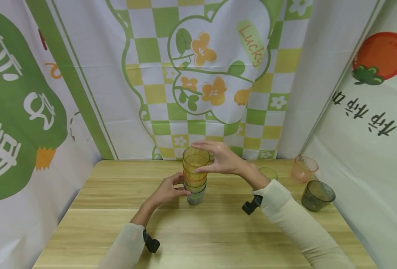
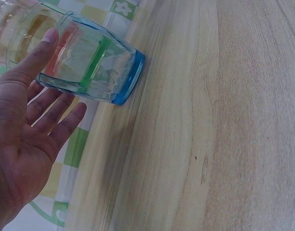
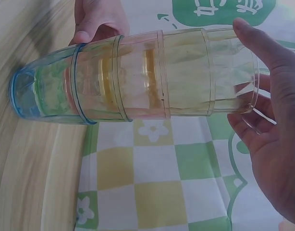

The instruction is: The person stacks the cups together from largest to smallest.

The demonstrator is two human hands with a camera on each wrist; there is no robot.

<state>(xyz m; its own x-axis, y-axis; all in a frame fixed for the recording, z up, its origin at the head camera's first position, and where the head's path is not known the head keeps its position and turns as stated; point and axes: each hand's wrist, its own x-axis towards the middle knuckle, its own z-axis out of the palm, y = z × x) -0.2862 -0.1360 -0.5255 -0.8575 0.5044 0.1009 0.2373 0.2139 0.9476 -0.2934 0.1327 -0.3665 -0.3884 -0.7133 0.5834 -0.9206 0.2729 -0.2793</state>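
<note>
A stack of nested clear plastic cups stands upright on the wooden table. At its base is a blue cup (image 2: 123,84), with a green-rimmed and a pinkish cup above it and yellow cups on top. My left hand (image 1: 167,190) holds the blue cup near its rim, thumb on the near side. The right hand (image 1: 220,158) grips the topmost yellow cup (image 1: 195,157) around its rim, thumb on one side and fingers on the other. In the right wrist view, the rims sit spaced along the stack (image 3: 186,72).
To the right on the table (image 1: 218,231) stand a pink cup (image 1: 302,172) and a dark grey cup (image 1: 316,198). A yellow-green cup (image 1: 268,173) is partly hidden behind the right forearm. A printed curtain (image 1: 144,48) hangs behind the table's back edge.
</note>
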